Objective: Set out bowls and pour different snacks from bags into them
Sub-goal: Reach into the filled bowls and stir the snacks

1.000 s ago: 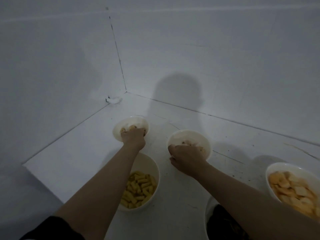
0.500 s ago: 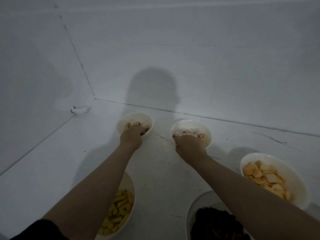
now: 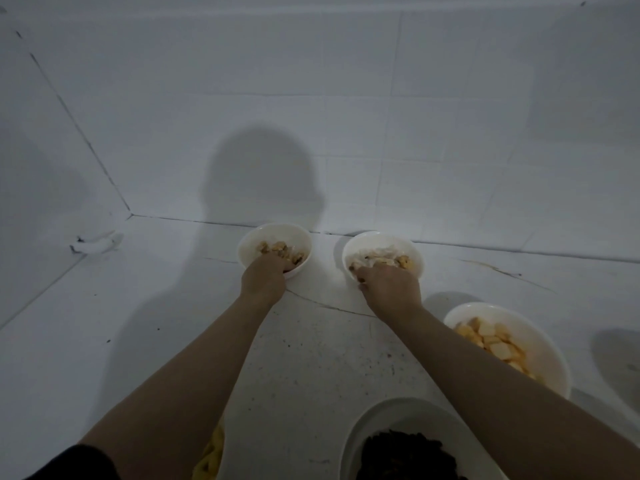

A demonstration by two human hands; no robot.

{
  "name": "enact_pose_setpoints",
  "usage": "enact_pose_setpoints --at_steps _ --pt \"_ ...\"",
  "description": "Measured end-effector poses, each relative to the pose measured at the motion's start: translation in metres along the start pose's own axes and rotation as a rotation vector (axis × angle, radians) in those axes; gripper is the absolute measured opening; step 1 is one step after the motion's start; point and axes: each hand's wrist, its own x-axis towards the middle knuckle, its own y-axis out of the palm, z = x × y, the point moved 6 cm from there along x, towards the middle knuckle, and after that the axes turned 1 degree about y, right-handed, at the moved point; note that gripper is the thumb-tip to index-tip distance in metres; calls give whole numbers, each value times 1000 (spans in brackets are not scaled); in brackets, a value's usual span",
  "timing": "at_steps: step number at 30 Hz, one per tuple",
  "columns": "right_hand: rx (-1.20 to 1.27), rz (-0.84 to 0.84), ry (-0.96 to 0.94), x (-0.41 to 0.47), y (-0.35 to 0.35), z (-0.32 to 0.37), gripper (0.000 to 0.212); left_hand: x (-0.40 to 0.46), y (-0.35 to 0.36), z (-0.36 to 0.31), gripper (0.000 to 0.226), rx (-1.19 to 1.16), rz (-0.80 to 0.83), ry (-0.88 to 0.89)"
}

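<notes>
White tiled walls meet in a corner behind a pale, speckled surface [image 3: 173, 323], dimly lit, with a head-shaped shadow cast on the back wall. Two small bowls sit near that wall. The left bowl [image 3: 249, 242] holds brownish snack pieces, and the left hand [image 3: 265, 275] grips its near rim, fingers curled over the edge and into the bowl. Just right of the left bowl, apart from it, stands the right bowl [image 3: 412, 252] with paler pieces; the right hand [image 3: 389, 284] clasps its near rim the same way, fingertips hidden among the food. How tightly either hand grips cannot be told.

Nearer the person than the left bowl, and to its right, a bigger bowl [image 3: 540, 341] carries pale orange chunks, partly covered by the right forearm. Closest of all, a bowl [image 3: 363, 424] of dark snacks lies under that arm, and a sliver of yellow sticks [image 3: 214, 452] shows beneath the left arm. No bags are in view.

All visible bowls look filled, so the hands seem to be placing the two far ones. The risk lies in the forearms: both pass low over the near bowls, and drawing them back carelessly could knock a rim and scatter snacks. Fingers inside the bowls could also drag pieces out over the edge.
</notes>
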Motion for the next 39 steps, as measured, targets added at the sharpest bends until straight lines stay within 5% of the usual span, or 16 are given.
enact_pose_setpoints --at_steps 11,19,31,39 --pt "26 20 48 -4 -1 -9 33 -2 -3 -11 47 45 -44 48" --pt "279 -54 264 -46 -40 -44 23 -52 -29 -101 24 -144 -199 264" --pt "407 -120 646 -231 -73 -175 21 -164 19 -300 19 -231 178 609" --pt "327 -10 797 -282 -66 -247 30 -183 72 -361 37 -16 342 588"
